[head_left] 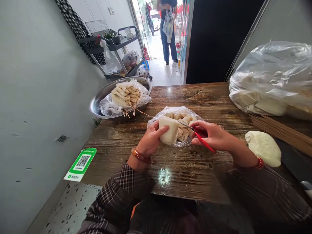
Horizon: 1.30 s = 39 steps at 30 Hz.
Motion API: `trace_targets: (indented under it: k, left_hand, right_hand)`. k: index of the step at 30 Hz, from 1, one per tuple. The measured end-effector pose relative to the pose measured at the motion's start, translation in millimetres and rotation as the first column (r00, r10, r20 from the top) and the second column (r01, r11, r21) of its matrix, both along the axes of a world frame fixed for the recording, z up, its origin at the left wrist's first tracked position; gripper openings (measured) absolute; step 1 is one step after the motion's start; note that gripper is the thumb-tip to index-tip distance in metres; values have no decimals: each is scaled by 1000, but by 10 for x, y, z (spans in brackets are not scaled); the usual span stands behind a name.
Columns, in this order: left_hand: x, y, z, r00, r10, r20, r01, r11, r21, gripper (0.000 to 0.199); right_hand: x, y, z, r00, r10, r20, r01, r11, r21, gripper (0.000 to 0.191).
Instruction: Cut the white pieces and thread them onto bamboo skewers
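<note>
My left hand (153,138) grips a pale, block-shaped steamed bun (169,130), thumb pressed on its near face. Red-handled scissors (203,141) sit in my right hand (212,135), their blades pointing left toward the bun's upper right edge. Whether the blades touch the bun I cannot tell. Beneath both hands, a clear plastic bag (179,111) lies spread on the wooden table (117,162), holding several cut pieces (184,133). Another whole pale bun (263,148) rests on the table near my right forearm.
A metal basin (96,105) at the far left holds skewered pieces (130,96) on plastic. At right stand a large clear bag (273,78) of buns and a bundle of wooden skewers (282,131). A green QR card (81,164) lies at the left edge. A person (168,35) stands beyond the doorway.
</note>
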State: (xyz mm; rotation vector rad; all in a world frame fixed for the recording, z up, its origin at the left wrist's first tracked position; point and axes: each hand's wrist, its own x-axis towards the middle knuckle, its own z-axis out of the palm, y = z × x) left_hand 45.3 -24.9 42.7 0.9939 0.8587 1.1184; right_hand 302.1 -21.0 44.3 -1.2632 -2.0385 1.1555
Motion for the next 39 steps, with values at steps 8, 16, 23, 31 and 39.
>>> trace_targets:
  k: [8, 16, 23, 31, 39]
  left_hand:
    - [-16, -4, -39, 1000, 18, -24, -16, 996, 88, 49]
    - [6, -9, -44, 996, 20, -86, -9, 991, 132, 50]
    - [25, -19, -50, 988, 22, -153, 2, 987, 160, 52]
    - [19, 3, -85, 977, 19, -212, 17, 986, 164, 59]
    - [17, -8, -75, 985, 11, -174, 14, 990, 140, 57]
  right_hand:
    - [21, -69, 158, 990, 50, 129, -56, 997, 45, 76]
    - [-11, -71, 152, 987, 83, 139, -92, 994, 57, 78]
    - [-42, -68, 185, 981, 113, 161, -126, 989, 75, 72]
    - [-46, -43, 223, 967, 171, 190, -192, 976, 102, 70]
    - [-29, -23, 212, 971, 186, 147, -202, 975, 95, 48]
